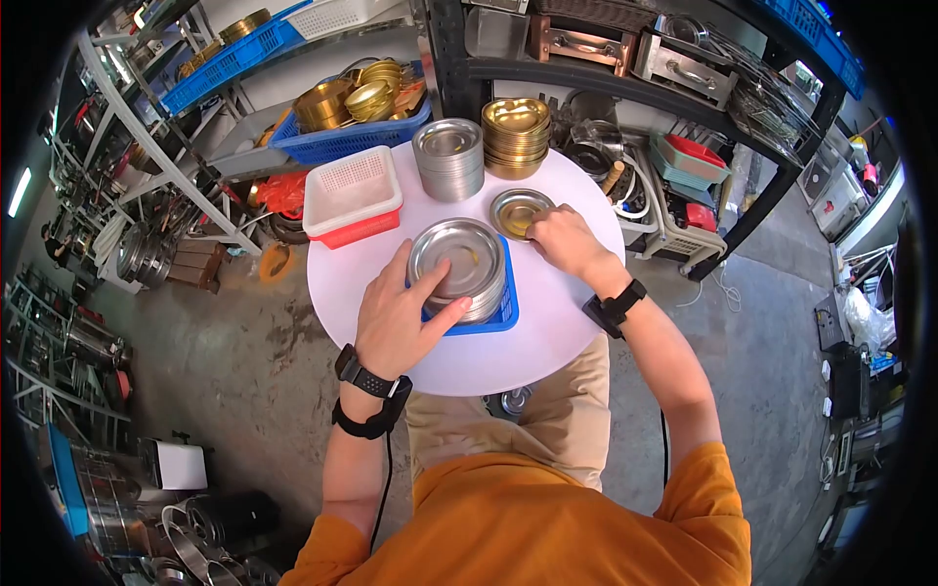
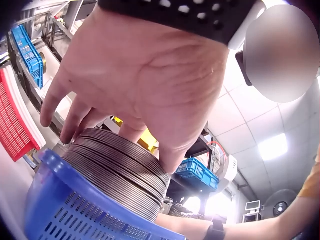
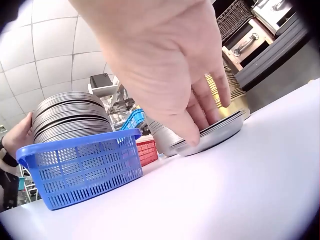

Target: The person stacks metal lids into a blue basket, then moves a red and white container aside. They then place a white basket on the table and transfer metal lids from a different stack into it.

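Observation:
A tall stack of silver round plates (image 1: 457, 256) stands in a blue basket (image 1: 510, 311) near the table's middle. My left hand (image 1: 399, 311) rests on that stack, fingers spread over the top plate; in the left wrist view the thumb touches the stack's side (image 2: 117, 170). To the right of the basket, my right hand (image 1: 569, 244) is at a low pile of a few shallow plates (image 1: 510, 207). The right wrist view shows the thumb at the rim of this pile (image 3: 215, 136) and the fingers reaching inside it; the fingertips are partly hidden.
Behind stand a silver plate stack (image 1: 449, 161) and a stack of gold heart-shaped dishes (image 1: 515, 137). A white basket in a red one (image 1: 352, 195) sits at the table's back left. Shelves with metalware (image 1: 362, 98) rise beyond the round table (image 1: 528, 361).

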`<state>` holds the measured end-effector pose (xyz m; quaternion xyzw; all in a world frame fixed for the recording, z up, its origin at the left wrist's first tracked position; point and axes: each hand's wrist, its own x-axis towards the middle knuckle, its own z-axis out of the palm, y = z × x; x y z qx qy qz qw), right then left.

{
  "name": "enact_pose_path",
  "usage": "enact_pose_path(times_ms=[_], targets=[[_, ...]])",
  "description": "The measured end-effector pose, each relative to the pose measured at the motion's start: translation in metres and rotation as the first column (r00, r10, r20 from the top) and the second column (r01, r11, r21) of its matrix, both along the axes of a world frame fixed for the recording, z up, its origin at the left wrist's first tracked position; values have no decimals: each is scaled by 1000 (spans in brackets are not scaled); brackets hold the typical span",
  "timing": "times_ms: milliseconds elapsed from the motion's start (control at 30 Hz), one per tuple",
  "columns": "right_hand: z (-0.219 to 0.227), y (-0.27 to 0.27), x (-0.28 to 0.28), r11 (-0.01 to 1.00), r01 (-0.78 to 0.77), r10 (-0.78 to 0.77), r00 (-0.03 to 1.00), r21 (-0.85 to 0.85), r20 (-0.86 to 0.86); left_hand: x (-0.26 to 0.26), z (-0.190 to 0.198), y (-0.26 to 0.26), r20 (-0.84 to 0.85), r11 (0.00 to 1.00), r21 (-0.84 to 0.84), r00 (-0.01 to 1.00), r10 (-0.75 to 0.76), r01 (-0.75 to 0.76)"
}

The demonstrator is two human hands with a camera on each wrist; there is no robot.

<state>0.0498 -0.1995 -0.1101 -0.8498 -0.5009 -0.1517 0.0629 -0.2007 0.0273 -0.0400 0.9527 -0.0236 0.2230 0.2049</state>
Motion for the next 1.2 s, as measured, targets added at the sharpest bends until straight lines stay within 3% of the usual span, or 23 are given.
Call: enact_pose_path(times_ms=[233, 333, 400, 433, 500, 633, 733, 800, 867, 967, 1067, 1133, 1200], targets=[[6, -2, -4, 999, 39, -39, 999, 23, 6, -1, 2, -1, -2, 1000, 24, 1000, 3, -3], [11, -4, -5, 995, 13, -6, 997, 99, -75, 0, 2, -1, 3, 1000, 25, 1000, 4, -4], [17, -5, -7, 984, 24, 8, 984, 179, -176, 0, 2, -1, 8, 1000, 19, 1000, 5, -6], [21, -5, -9, 984, 24, 9, 984, 179, -176, 0, 2, -1, 10, 999, 32, 1000, 11, -11], [30, -3, -14, 923, 52, 0, 991, 381, -137, 0, 1, -2, 15, 999, 44, 1000, 16, -17], [53, -4, -31, 867, 80, 11, 984, 493, -178, 0, 1, 0, 8, 1000, 24, 1000, 1, -1], [72, 0, -54, 789, -10, 68, 995, 614, -72, 1, -1, 2, -4, 1000, -14, 1000, -5, 4], [85, 3, -72, 744, -167, 212, 977, 647, 8, 1, -1, 3, 7, 998, -55, 1000, -5, 6], [93, 7, -87, 736, -241, 262, 963, 632, 62, 1, 3, 3, 23, 973, -223, 999, -48, 52], [95, 10, -101, 747, -445, 408, 893, 494, 189, 1, 6, -1, 120, 992, -123, 992, 29, -14], [94, 14, -110, 785, -458, 445, 885, 416, 134, 3, -4, 9, 57, 999, 18, 997, -51, 50], [92, 13, -106, 781, -486, 487, 867, 391, 106, 1, -6, 6, 71, 999, -15, 996, -46, 47], [93, 11, -102, 718, -492, 543, 838, 492, 46, -1, -7, 6, 18, 998, -46, 999, -38, 39]])
